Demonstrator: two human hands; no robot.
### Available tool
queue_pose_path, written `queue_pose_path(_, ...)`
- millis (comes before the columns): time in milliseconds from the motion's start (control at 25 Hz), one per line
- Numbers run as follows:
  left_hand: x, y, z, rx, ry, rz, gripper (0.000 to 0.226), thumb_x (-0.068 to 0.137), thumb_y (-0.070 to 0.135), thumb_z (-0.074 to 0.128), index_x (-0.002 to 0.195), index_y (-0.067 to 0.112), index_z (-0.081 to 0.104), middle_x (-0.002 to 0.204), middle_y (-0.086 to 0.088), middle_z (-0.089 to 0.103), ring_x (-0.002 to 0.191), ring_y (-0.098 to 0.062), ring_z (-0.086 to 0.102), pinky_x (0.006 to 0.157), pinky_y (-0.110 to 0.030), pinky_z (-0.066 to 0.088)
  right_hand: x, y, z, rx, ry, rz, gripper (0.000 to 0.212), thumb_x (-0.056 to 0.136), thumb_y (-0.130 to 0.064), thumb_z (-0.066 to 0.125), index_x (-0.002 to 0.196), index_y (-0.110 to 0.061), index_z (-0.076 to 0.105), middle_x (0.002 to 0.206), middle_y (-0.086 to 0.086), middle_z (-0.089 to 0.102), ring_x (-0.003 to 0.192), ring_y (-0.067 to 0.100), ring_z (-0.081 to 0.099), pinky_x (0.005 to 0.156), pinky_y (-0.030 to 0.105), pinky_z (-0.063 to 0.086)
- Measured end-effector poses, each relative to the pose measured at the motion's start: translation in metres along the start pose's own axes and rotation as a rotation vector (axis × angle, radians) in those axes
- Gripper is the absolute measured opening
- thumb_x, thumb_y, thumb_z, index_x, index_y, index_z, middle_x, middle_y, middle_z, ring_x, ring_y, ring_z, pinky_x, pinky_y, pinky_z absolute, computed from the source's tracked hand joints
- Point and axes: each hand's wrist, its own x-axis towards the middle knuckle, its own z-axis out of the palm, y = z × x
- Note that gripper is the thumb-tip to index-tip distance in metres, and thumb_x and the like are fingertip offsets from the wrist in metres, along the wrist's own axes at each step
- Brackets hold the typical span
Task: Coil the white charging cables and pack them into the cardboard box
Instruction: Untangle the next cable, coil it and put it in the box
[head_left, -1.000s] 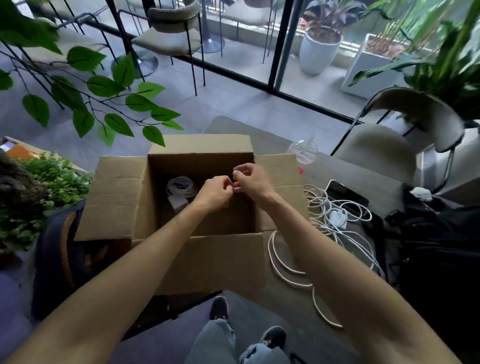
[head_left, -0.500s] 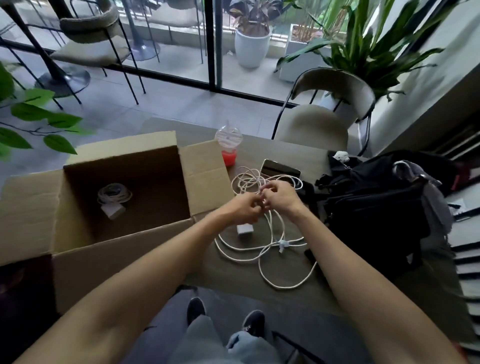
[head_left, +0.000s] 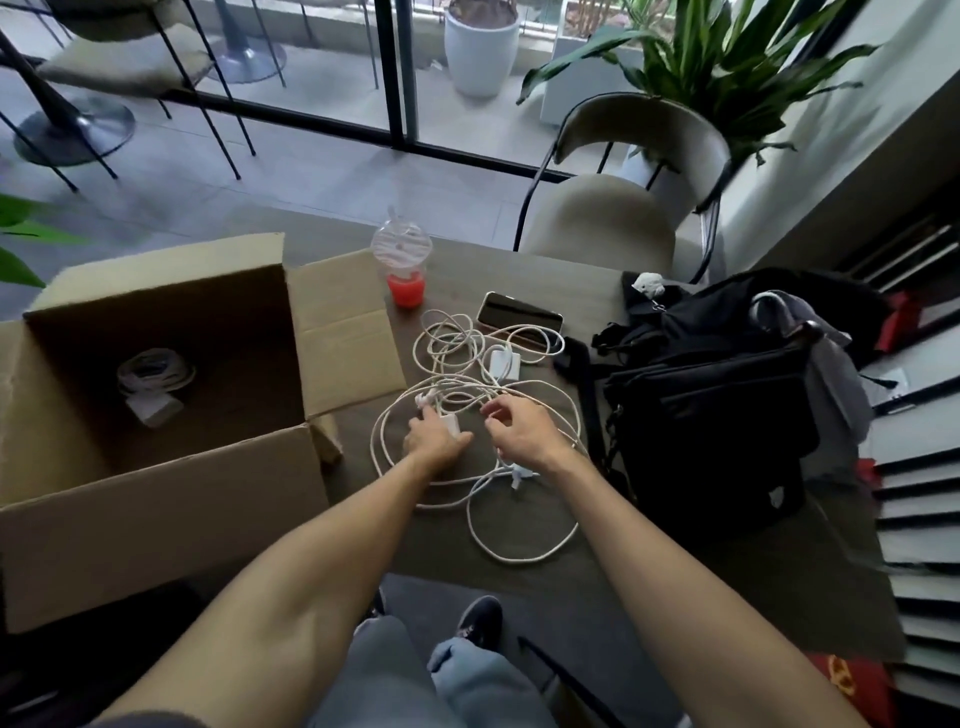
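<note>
A tangle of white charging cables (head_left: 524, 556) lies on the dark table, right of the open cardboard box (head_left: 156, 499). Inside the box sits one coiled white cable (head_left: 153, 371) with its adapter. My left hand (head_left: 436, 441) rests low on the tangle, index finger and thumb pinching a white charger adapter (head_left: 450, 423). Just to the right, my right hand (head_left: 522, 428) hovers over the cables with loosely curled fingers and holds nothing. A second white adapter (head_left: 503, 362) lies farther back among the loops.
A cup of red drink (head_left: 405, 270) and a phone (head_left: 519, 314) lie behind the cables. A black bag (head_left: 727, 400) stands at the right, close to the tangle. A beige chair (head_left: 602, 223) is behind the table.
My hands left the box and moved right to the cable tangle. Half a second ago they were together, lifted at a cable; now they are apart and lower.
</note>
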Motion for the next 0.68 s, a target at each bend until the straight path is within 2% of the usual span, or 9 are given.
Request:
queue_pose_path(80, -0.006, 0.008, -0.01, -0.149, -0.134, 0.091, 0.065, 0.087, 0.041, 0.068, 0.139, 0.008, 0.046, 0.133, -0.019, 0.058, 0.123, -0.034, 0.056, 0.103, -0.041, 0.046, 0.001, -0.003, -0.01, -0.055, 0.011, -0.051, 0.033, 0.089, -0.007, 0.053, 0.117, -0.014, 0.068, 0.108, 0.005, 0.071, 0.1, 0.021, 0.065, 0.093, 0.026, 0.047)
queue_pose_path(200, -0.035, 0.017, -0.04, -0.376, -0.249, 0.303, 0.06, 0.074, 0.033, 0.068, 0.13, 0.019, 0.055, 0.119, -0.009, 0.068, 0.106, -0.022, 0.065, 0.095, -0.039, 0.053, 0.007, -0.012, -0.027, -0.087, -0.003, -0.16, 0.046, 0.089, 0.002, 0.054, 0.13, -0.016, 0.062, 0.115, 0.008, 0.068, 0.105, 0.021, 0.064, 0.099, 0.029, 0.048)
queue_pose_path(280, -0.056, 0.027, -0.062, -0.431, -0.324, 0.465, 0.049, 0.07, 0.028, 0.063, 0.12, 0.025, 0.061, 0.097, 0.005, 0.071, 0.084, -0.007, 0.064, 0.073, -0.024, 0.055, 0.01, -0.022, -0.035, -0.112, -0.017, -0.248, 0.05, 0.09, 0.001, 0.06, 0.136, -0.018, 0.059, 0.118, 0.008, 0.067, 0.1, 0.019, 0.063, 0.098, 0.032, 0.049)
queue_pose_path(360, -0.075, 0.041, -0.081, -0.481, -0.373, 0.555, 0.024, 0.075, 0.018, 0.062, 0.099, 0.023, 0.064, 0.071, 0.01, 0.061, 0.059, -0.004, 0.054, 0.052, -0.021, 0.044, 0.013, -0.034, -0.041, -0.049, 0.024, -0.297, 0.05, 0.088, -0.001, 0.061, 0.135, -0.018, 0.061, 0.114, 0.007, 0.069, 0.088, 0.013, 0.065, 0.088, 0.026, 0.052)
queue_pose_path(440, -0.095, 0.052, -0.105, -0.413, -0.426, 0.63, 0.012, 0.085, 0.007, 0.064, 0.091, 0.018, 0.063, 0.069, 0.004, 0.055, 0.057, -0.007, 0.051, 0.054, -0.026, 0.043, 0.016, -0.044, -0.051, 0.08, 0.073, -0.314, 0.044, 0.085, -0.006, 0.06, 0.127, -0.018, 0.066, 0.1, 0.003, 0.072, 0.067, -0.003, 0.061, 0.069, 0.014, 0.05)
queue_pose_path(480, -0.106, 0.056, -0.117, -0.336, -0.484, 0.676, 0.009, 0.089, 0.005, 0.065, 0.092, 0.013, 0.063, 0.072, 0.001, 0.056, 0.06, -0.008, 0.052, 0.058, -0.029, 0.045, 0.018, -0.048, -0.057, 0.097, 0.087, -0.307, 0.037, 0.087, -0.013, 0.062, 0.122, -0.017, 0.069, 0.098, 0.001, 0.073, 0.067, -0.006, 0.061, 0.068, 0.013, 0.051)
queue_pose_path(520, -0.117, 0.058, -0.128, -0.271, -0.557, 0.733, 0.007, 0.09, 0.006, 0.066, 0.096, 0.008, 0.063, 0.076, -0.002, 0.056, 0.065, -0.01, 0.054, 0.062, -0.03, 0.046, 0.02, -0.05, -0.064, 0.056, 0.095, -0.29, 0.029, 0.091, -0.019, 0.064, 0.119, -0.017, 0.071, 0.101, 0.002, 0.075, 0.074, -0.004, 0.064, 0.075, 0.016, 0.053)
queue_pose_path(600, -0.135, 0.06, -0.148, -0.272, -0.697, 0.848, 0.018, 0.089, 0.005, 0.067, 0.107, 0.005, 0.062, 0.088, -0.005, 0.057, 0.077, -0.017, 0.054, 0.069, -0.032, 0.047, 0.023, -0.052, -0.077, -0.153, 0.04, -0.219, 0.023, 0.096, -0.024, 0.061, 0.114, -0.019, 0.074, 0.107, 0.004, 0.076, 0.091, 0.013, 0.07, 0.086, 0.031, 0.055)
queue_pose_path(680, -0.154, 0.061, -0.167, -0.443, -0.778, 0.949, 0.022, 0.087, -0.001, 0.065, 0.108, 0.004, 0.06, 0.093, -0.011, 0.056, 0.08, -0.028, 0.05, 0.071, -0.033, 0.046, 0.018, -0.055, -0.084, -0.315, -0.072, -0.139, 0.023, 0.096, -0.024, 0.053, 0.108, -0.022, 0.073, 0.099, 0.007, 0.076, 0.086, 0.025, 0.073, 0.078, 0.038, 0.059)
